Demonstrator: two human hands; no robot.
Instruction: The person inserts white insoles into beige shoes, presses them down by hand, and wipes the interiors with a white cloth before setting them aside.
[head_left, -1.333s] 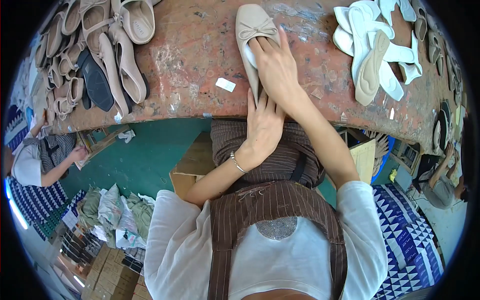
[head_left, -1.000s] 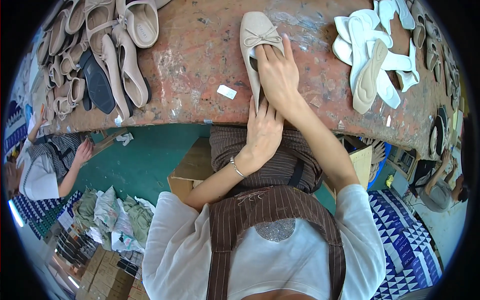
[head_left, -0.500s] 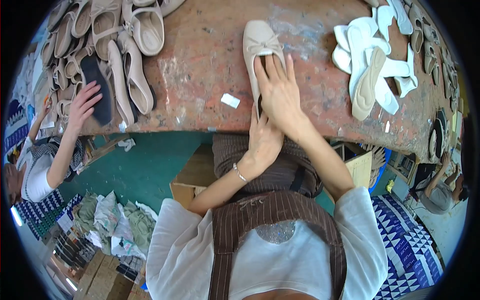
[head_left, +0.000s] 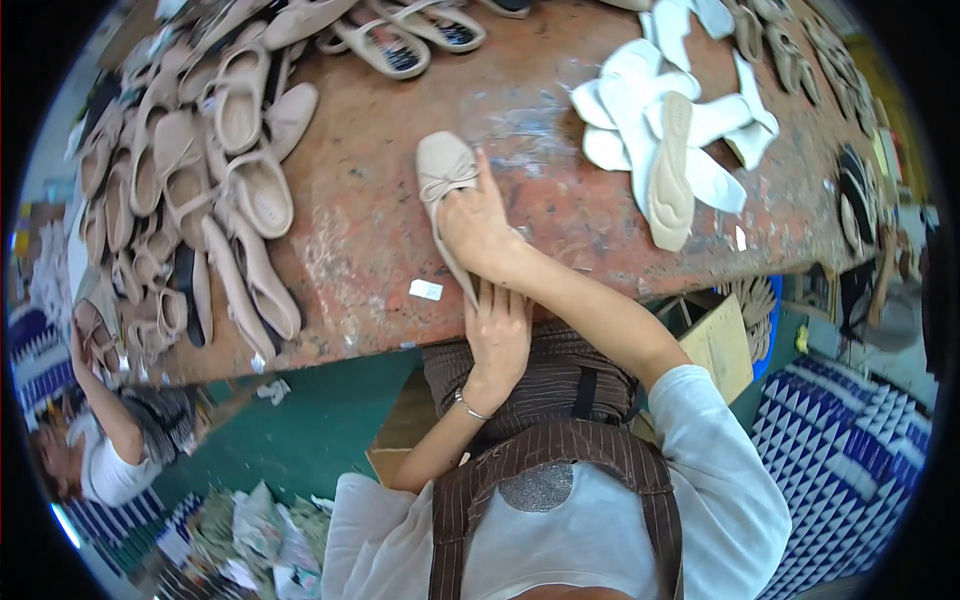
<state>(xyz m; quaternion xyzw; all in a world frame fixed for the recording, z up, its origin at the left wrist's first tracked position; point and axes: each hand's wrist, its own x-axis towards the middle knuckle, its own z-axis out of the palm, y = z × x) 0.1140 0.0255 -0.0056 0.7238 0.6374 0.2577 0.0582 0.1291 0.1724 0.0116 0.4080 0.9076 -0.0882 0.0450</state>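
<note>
A beige ballet flat [head_left: 446, 168] with a small bow lies toe-away on the worn red-brown tabletop in front of me. My right hand [head_left: 474, 228] reaches into its opening, most fingers hidden inside, while one finger lies along the outer right side near the bow. At the heel, by the table's near edge, my left hand [head_left: 497, 335] holds the shoe with fingers lying against it, partly under my right wrist. The inside of the shoe is covered by my right hand. A small white label [head_left: 426, 289] lies left of the heel.
Many beige shoes [head_left: 262, 195] are heaped at the left. White insole pieces [head_left: 625, 110] lie to the right, with a beige insole [head_left: 670, 180] on top. A co-worker [head_left: 120, 440] handles a shoe at far left. Blue-and-white boxes [head_left: 840, 440] stand at lower right.
The view has shifted, showing more shoes at the left. My right hand has pushed deeper into the shoe, hiding its fingers. The co-worker's hand has left the dark sole and is at another shoe.
</note>
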